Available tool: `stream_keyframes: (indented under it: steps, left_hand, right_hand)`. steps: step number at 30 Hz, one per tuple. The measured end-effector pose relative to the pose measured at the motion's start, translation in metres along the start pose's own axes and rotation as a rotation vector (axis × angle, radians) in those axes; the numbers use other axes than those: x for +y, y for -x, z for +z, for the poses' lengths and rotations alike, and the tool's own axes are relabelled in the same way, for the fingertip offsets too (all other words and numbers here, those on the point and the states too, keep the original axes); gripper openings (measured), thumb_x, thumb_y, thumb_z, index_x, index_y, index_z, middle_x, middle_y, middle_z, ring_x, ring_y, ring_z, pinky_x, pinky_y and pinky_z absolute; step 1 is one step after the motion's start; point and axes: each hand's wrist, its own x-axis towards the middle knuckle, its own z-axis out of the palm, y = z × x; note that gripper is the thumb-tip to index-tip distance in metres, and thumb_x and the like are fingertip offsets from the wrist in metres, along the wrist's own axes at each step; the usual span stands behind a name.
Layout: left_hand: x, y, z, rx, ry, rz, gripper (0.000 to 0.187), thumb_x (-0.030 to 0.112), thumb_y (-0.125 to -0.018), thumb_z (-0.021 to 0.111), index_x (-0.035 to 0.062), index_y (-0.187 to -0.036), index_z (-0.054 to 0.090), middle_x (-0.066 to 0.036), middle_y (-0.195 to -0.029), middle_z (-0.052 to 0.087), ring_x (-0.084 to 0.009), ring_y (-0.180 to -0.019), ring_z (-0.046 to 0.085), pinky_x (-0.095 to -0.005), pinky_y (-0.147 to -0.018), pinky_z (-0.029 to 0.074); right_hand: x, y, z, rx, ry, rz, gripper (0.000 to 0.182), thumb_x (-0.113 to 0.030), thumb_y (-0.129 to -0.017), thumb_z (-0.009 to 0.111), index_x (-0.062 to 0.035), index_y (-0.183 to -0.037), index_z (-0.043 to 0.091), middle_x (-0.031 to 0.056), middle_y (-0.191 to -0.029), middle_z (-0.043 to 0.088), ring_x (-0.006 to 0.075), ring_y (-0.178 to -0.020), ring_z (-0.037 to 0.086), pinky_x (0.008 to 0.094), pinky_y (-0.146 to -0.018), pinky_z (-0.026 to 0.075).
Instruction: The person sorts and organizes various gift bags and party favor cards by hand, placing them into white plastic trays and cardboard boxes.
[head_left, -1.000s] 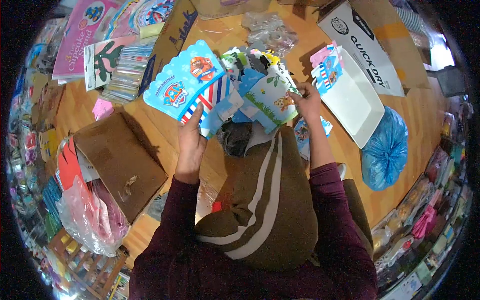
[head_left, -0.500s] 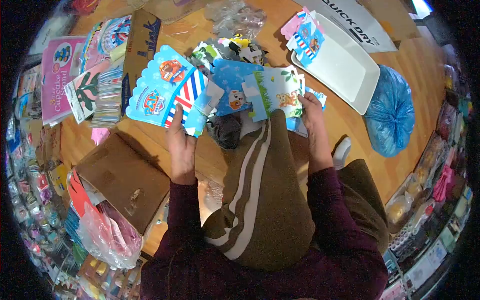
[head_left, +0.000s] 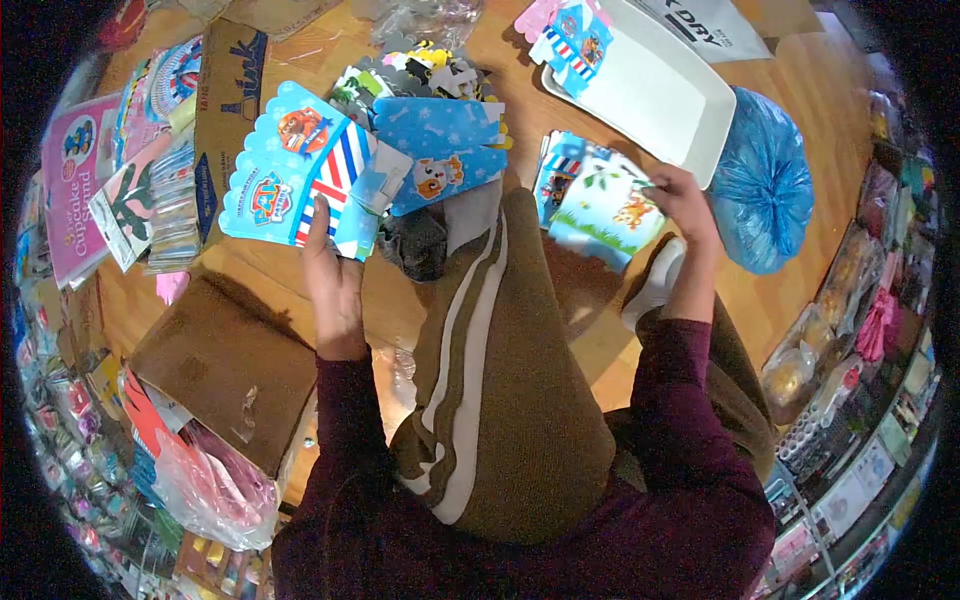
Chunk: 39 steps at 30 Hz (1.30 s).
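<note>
Right hand (head_left: 685, 195) swung jungle card (head_left: 610, 210) rightward, beside white tray (head_left: 665, 100).

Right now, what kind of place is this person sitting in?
Probably a party-supply shop or its stockroom. Packaged goods crowd the shelves along the edge, a pink cupcake-stand package lies on the wooden floor, and the left hand holds a blue cartoon-dog birthday popcorn box.

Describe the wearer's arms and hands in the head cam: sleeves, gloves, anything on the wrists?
Both arms are in long dark maroon sleeves that end at the wrists, with plain cuffs and no markings visible. The left hand and right hand are bare: no gloves. No watch, band or ring can be made out at this resolution. The fisheye lens bends both arms toward the frame edges.
</note>
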Motion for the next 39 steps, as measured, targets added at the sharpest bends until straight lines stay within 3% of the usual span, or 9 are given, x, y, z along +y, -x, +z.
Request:
stream_keyframes:
  steps: [6,9,14,20,25,29,31,34,39]
  left_hand:
    - [-0.003,0.001,0.002,-0.024,-0.041,0.025,0.031,0.015,-0.085,0.054,0.0023,-0.113,0.048,-0.007,-0.109,0.055,-0.0184,-0.097,0.055,-0.0349,-0.084,0.045]
    - [-0.001,-0.002,0.001,-0.028,-0.015,0.013,0.031,0.014,-0.085,0.054,0.002,-0.113,0.047,-0.007,-0.11,0.055,-0.018,-0.097,0.055,-0.0346,-0.084,0.044]
    - [0.001,-0.003,-0.001,-0.014,-0.005,0.042,0.033,0.018,-0.087,0.052,0.001,-0.115,0.046,-0.007,-0.111,0.054,-0.0179,-0.098,0.054,-0.0347,-0.084,0.044]
    - [0.001,-0.004,-0.004,-0.036,-0.016,0.03,0.033,0.02,-0.088,0.05,0.0007,-0.114,0.046,-0.008,-0.111,0.054,-0.0184,-0.098,0.054,-0.035,-0.085,0.043]
    - [-0.003,0.001,-0.004,-0.124,-0.126,0.084,0.031,0.019,-0.089,0.048,0.0007,-0.114,0.046,-0.008,-0.11,0.055,-0.0189,-0.095,0.056,-0.035,-0.083,0.045]
    - [0.0,-0.002,-0.003,-0.004,0.001,0.007,0.031,0.019,-0.089,0.048,0.0008,-0.114,0.045,-0.008,-0.111,0.055,-0.0191,-0.096,0.055,-0.0348,-0.084,0.044]
    - [-0.001,-0.001,-0.01,-0.104,-0.14,0.135,0.033,0.019,-0.089,0.049,0.0008,-0.115,0.045,-0.008,-0.112,0.054,-0.0194,-0.098,0.054,-0.0351,-0.084,0.044]
    - [-0.002,-0.01,-0.015,-0.023,-0.059,0.036,0.034,0.019,-0.088,0.049,0.0008,-0.116,0.044,-0.009,-0.113,0.053,-0.0196,-0.098,0.054,-0.0354,-0.085,0.044]
    - [-0.001,-0.009,-0.007,-0.018,0.002,0.014,0.034,0.02,-0.088,0.049,0.0007,-0.116,0.044,-0.008,-0.112,0.054,-0.0194,-0.098,0.054,-0.0357,-0.084,0.044]
  right_hand:
    - [0.013,-0.06,0.046,-0.032,0.355,-0.062,0.033,-0.005,-0.064,0.067,-0.0036,-0.096,0.058,0.0095,-0.084,0.061,0.0222,-0.078,0.056,0.0295,-0.072,0.045]
    - [0.019,-0.064,0.061,0.257,0.492,-0.2,0.042,-0.008,-0.063,0.065,-0.0049,-0.104,0.055,0.0162,-0.096,0.058,0.0353,-0.092,0.052,0.0403,-0.079,0.042]
    - [0.036,-0.028,0.077,0.612,0.557,-0.364,0.046,-0.01,-0.067,0.063,-0.0037,-0.11,0.05,0.0188,-0.103,0.05,0.0378,-0.097,0.045,0.0426,-0.085,0.036]
    - [0.083,0.003,0.107,0.829,0.064,0.138,0.071,-0.025,-0.065,0.071,0.006,-0.12,0.038,0.0302,-0.109,0.045,0.0374,-0.109,0.04,0.0439,-0.09,0.034]
    - [0.033,0.004,0.142,0.677,0.407,0.362,0.088,-0.025,-0.057,0.076,0.0084,-0.124,0.029,0.03,-0.108,0.045,0.0396,-0.102,0.045,0.0435,-0.089,0.036]
    - [0.031,-0.011,0.139,0.75,0.412,0.45,0.09,-0.021,-0.056,0.077,0.0081,-0.125,0.028,0.0278,-0.108,0.047,0.0398,-0.101,0.046,0.0402,-0.089,0.037]
    - [0.063,-0.021,0.123,0.804,0.075,0.098,0.089,-0.017,-0.056,0.076,0.0044,-0.127,0.028,0.025,-0.107,0.048,0.0353,-0.103,0.045,0.0379,-0.091,0.036]
    - [0.07,-0.025,0.111,0.791,0.046,0.142,0.078,-0.013,-0.058,0.073,0.0034,-0.124,0.035,0.0232,-0.101,0.051,0.0332,-0.099,0.048,0.0377,-0.088,0.037]
    - [0.02,-0.024,0.1,0.801,0.396,0.047,0.051,-0.012,-0.063,0.068,0.0029,-0.107,0.049,0.0204,-0.094,0.053,0.0342,-0.092,0.049,0.0404,-0.082,0.038]
